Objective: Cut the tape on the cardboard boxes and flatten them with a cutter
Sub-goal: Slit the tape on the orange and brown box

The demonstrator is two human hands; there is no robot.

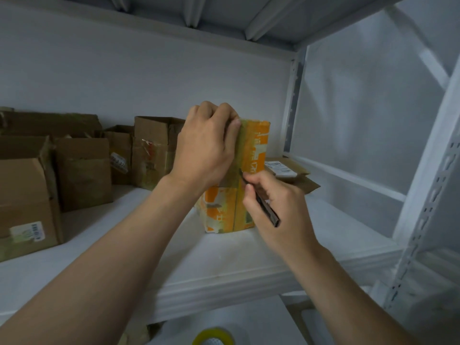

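Tape (239, 155), a dull brownish strip, runs down the middle of the near face of the orange cardboard box (256, 145), which stands on end on the white shelf (249, 257). I have my left grip (206, 145) curled over the box's top edge, fingers wrapped round the upper left corner. My right grip (273, 195) pinches a black cutter (272, 216) like a pen, fingers closed round its body, and the blade tip touches the tape about halfway up the box. Several brown cardboard boxes (82, 168) stand to the left along the wall. Flattened cardboard (298, 179) with a white label lies on the shelf behind the right grip. I can see a yellowish tape roll (214, 338) at the bottom edge, below the shelf.
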